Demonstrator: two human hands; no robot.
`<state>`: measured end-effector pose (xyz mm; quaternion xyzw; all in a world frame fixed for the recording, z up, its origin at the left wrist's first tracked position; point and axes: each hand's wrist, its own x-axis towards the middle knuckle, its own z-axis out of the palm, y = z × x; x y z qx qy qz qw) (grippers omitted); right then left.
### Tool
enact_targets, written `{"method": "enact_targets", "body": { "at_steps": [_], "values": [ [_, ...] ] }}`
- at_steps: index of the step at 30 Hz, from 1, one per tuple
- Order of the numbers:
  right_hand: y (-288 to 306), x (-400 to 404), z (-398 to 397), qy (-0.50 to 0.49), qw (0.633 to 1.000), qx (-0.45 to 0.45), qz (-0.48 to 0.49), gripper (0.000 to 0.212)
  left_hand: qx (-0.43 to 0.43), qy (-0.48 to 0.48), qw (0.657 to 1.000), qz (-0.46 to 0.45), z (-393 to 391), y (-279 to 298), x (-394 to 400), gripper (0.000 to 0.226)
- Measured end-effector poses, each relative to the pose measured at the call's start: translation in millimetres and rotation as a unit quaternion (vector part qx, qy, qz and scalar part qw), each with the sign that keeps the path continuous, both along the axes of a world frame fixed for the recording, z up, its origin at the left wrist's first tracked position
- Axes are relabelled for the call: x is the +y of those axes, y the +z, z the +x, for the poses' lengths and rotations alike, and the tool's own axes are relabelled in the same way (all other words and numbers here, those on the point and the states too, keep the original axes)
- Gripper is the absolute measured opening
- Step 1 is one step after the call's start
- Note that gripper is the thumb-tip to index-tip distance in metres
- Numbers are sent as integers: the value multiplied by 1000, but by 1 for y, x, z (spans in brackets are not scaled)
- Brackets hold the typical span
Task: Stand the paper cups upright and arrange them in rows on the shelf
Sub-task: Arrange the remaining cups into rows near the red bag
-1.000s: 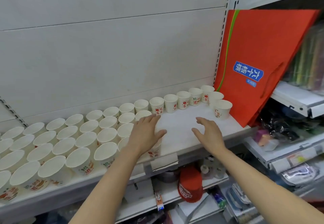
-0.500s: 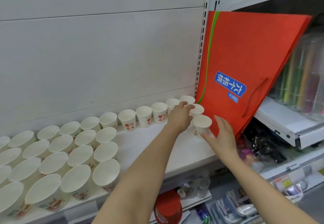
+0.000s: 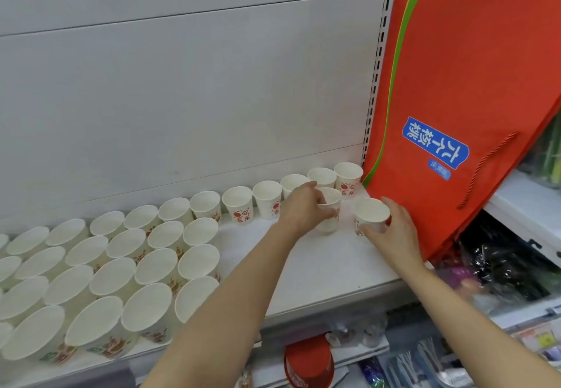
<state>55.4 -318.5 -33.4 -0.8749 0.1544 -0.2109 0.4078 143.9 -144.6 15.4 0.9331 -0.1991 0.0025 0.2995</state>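
Left hand (image 3: pixel 305 208) grips one paper cup (image 3: pixel 330 205); right hand (image 3: pixel 391 230) grips another (image 3: pixel 371 213) at three o'clock, beside the red bag (image 3: pixel 455 84); bare shelf (image 3: pixel 318 269) at six.

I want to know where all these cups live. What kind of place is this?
Probably a shop. Rows of paper cups stand on a white display shelf, beside a red shopping bag, with packaged goods on nearby shelves.

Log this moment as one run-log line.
left hand grips cup | right hand grips cup | both upright, right end of shelf
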Motion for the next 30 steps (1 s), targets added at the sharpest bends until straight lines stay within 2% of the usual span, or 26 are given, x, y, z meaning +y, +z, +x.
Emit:
{"method": "enact_targets", "body": {
  "at_steps": [4, 8, 11, 15, 17, 23, 26, 30],
  "values": [
    [4, 34, 6, 66, 998, -5, 20, 71, 21, 33, 999, -11, -8, 16, 51, 32],
    [6, 73, 17, 128, 990, -16, 49, 69, 35, 80, 996, -30, -7, 20, 104, 63],
    [6, 91, 29, 157, 986, -8, 52, 66, 36, 81, 996, 10, -7, 16, 128, 81],
    [3, 116, 42, 192, 981, -2, 28, 62, -1, 78, 989, 128, -6, 3, 137, 84],
    [3, 124, 45, 200, 980, 3, 16, 63, -15, 88, 983, 158, -8, -2, 138, 83],
    [-2, 119, 48, 219, 975, 23, 19, 80, 0, 74, 978, 194, -9, 2, 150, 91],
    [-4, 120, 49, 224, 974, 14, 30, 73, 33, 57, 977, 201, -8, 9, 155, 79],
    [-2, 126, 53, 224, 973, -3, 53, 63, 23, 82, 980, 182, -8, 9, 153, 64]
  ]
}}
